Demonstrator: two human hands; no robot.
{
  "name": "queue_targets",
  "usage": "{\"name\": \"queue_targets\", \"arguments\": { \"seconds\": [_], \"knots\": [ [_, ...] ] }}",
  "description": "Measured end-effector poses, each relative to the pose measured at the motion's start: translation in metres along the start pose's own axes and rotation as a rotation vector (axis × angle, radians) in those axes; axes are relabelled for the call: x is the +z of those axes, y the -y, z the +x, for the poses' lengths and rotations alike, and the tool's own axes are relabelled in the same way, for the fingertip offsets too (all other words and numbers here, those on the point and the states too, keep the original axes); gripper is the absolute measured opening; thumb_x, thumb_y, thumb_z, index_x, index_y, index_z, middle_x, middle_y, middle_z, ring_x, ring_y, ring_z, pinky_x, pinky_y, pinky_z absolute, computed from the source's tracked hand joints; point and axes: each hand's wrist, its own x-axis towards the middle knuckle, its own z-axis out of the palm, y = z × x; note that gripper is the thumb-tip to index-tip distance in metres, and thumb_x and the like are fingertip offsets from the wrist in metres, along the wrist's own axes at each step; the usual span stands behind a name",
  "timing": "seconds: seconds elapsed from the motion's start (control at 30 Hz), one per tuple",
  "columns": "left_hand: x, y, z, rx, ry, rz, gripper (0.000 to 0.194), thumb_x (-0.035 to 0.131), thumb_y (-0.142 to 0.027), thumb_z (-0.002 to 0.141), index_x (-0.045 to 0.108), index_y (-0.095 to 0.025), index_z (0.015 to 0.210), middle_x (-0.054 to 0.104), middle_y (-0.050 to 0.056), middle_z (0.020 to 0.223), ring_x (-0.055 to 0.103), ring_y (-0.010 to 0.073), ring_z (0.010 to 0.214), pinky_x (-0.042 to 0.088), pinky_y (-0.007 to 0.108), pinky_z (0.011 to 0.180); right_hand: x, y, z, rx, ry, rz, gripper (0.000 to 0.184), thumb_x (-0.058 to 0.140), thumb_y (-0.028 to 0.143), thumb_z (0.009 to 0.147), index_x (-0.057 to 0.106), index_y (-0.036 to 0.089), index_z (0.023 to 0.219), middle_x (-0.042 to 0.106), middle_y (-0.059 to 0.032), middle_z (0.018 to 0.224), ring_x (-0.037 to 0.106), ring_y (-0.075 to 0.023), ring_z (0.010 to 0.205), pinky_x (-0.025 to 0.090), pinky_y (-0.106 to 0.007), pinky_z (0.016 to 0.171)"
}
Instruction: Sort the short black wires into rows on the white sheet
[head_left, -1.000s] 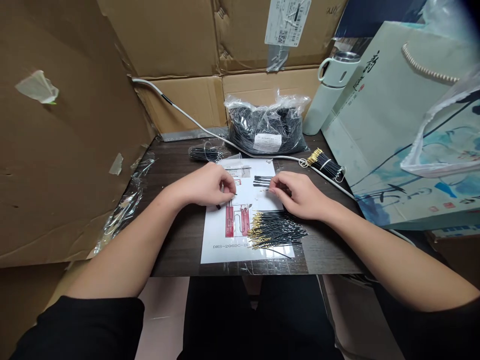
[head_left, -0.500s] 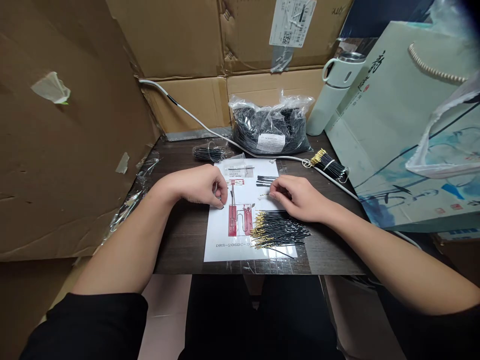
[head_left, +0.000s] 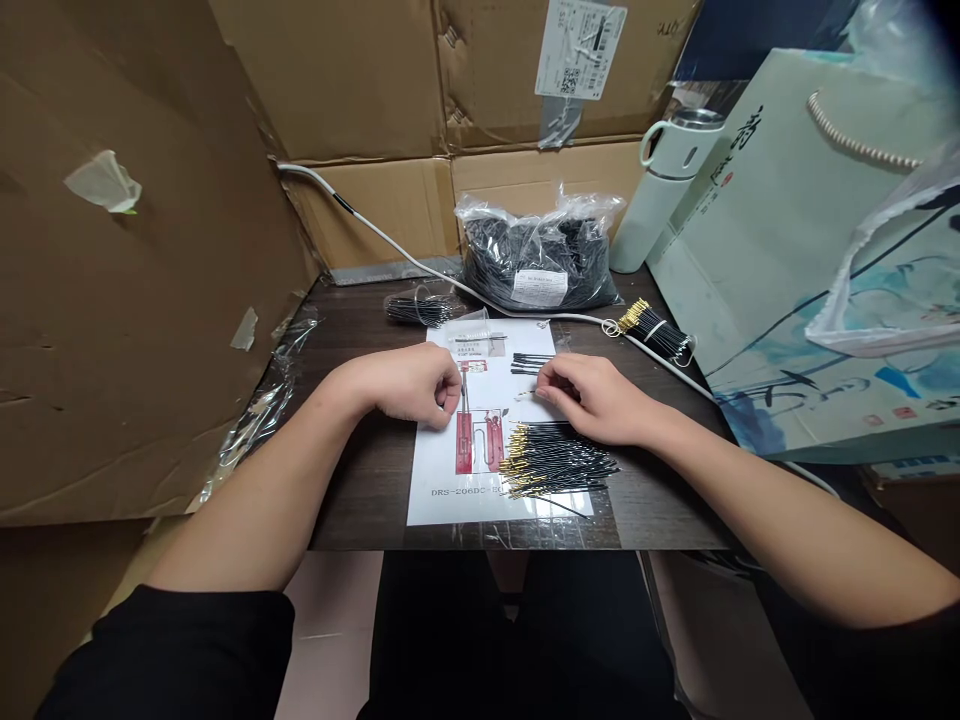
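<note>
My left hand (head_left: 418, 385) is closed in a pinch beside the red jig (head_left: 465, 445) on a white printed sheet (head_left: 431, 465). Whatever its fingertips may hold is hidden or too small to name. Across the sheet, my right hand (head_left: 596, 398) pinches a thin cable; a short pale end (head_left: 526, 392) sticks out to the left of the fingers. Just below that hand lies a pile of black cables (head_left: 562, 458) with gold connector ends pointing left. Several black cables (head_left: 529, 362) lie in a row above the pinched end.
A clear bag of black parts (head_left: 540, 250) stands at the back, with a white cord (head_left: 397, 240) running past it. Further right are a tied cable bundle (head_left: 656, 330), a pale green bottle (head_left: 660, 190) and a paper bag (head_left: 817, 260). Another bagged bundle (head_left: 420, 305) lies back left.
My left hand has shifted slightly down and right, closer to the red jig, its fingers curling more closed. My right hand stays almost in place, and the view has shifted a little.
</note>
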Motion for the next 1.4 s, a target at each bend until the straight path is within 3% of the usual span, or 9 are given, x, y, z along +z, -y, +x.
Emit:
{"name": "queue_targets", "arguments": {
  "seconds": [0.23,0.47,0.63,0.87,1.13,1.4],
  "knots": [
    [-0.008,0.01,-0.003,0.015,-0.1,-0.004,0.007,0.079,-0.021,0.065,0.077,-0.022,0.072,0.072,-0.003,0.073,0.057,0.0126,0.062,0.037,0.026,0.059,0.0,0.001,0.0,-0.008,0.008,0.011,0.011,0.058,0.023,0.108,0.065,0.02,0.1,0.073,-0.0075,0.097,0.065,-0.0213,0.085,0.048,-0.036,0.079],
    [-0.009,0.021,-0.001,0.017,-0.115,-0.085,0.007,0.078,-0.024,0.069,0.084,-0.023,0.074,0.075,-0.001,0.072,0.062,0.0137,0.063,0.038,0.025,0.06,0.0,0.001,0.0,0.001,0.026,0.01,0.012,0.058,0.024,0.108,0.065,0.02,0.1,0.074,-0.0081,0.098,0.066,-0.0218,0.087,0.049,-0.036,0.08],
    [-0.005,0.016,0.003,0.014,-0.18,-0.062,0.007,0.077,-0.021,0.068,0.082,-0.021,0.072,0.075,0.0,0.07,0.062,0.0138,0.062,0.039,0.026,0.061,-0.001,0.002,0.0,0.0,0.033,0.007,0.012,0.058,0.025,0.109,0.065,0.019,0.1,0.074,-0.0077,0.098,0.067,-0.0216,0.087,0.05,-0.036,0.082],
    [-0.002,0.003,0.004,0.035,-0.284,0.139,0.003,0.074,-0.019,0.068,0.075,-0.019,0.065,0.07,0.0,0.066,0.056,0.012,0.06,0.036,0.028,0.061,0.0,0.0,0.0,0.006,0.041,0.011,0.012,0.058,0.024,0.109,0.064,0.02,0.1,0.074,-0.0078,0.098,0.066,-0.0216,0.086,0.049,-0.037,0.081],
    [0.021,-0.015,0.019,0.315,-0.527,-0.17,0.008,0.073,-0.018,0.075,0.081,-0.018,0.078,0.077,0.001,0.078,0.057,0.0106,0.065,0.045,0.026,0.066,0.001,0.008,0.0,-0.036,-0.145,0.036,0.011,0.059,0.024,0.109,0.064,0.021,0.101,0.071,-0.005,0.091,0.061,-0.0195,0.078,0.046,-0.035,0.072],
    [0.037,-0.013,0.032,0.401,-0.527,-0.231,0.008,0.075,-0.017,0.078,0.082,-0.018,0.081,0.074,0.0,0.076,0.056,0.009,0.064,0.044,0.025,0.064,0.001,0.011,0.001,-0.083,-0.213,0.033,0.009,0.059,0.022,0.109,0.063,0.022,0.101,0.069,-0.0048,0.091,0.062,-0.02,0.08,0.048,-0.036,0.075]
  ]
}}
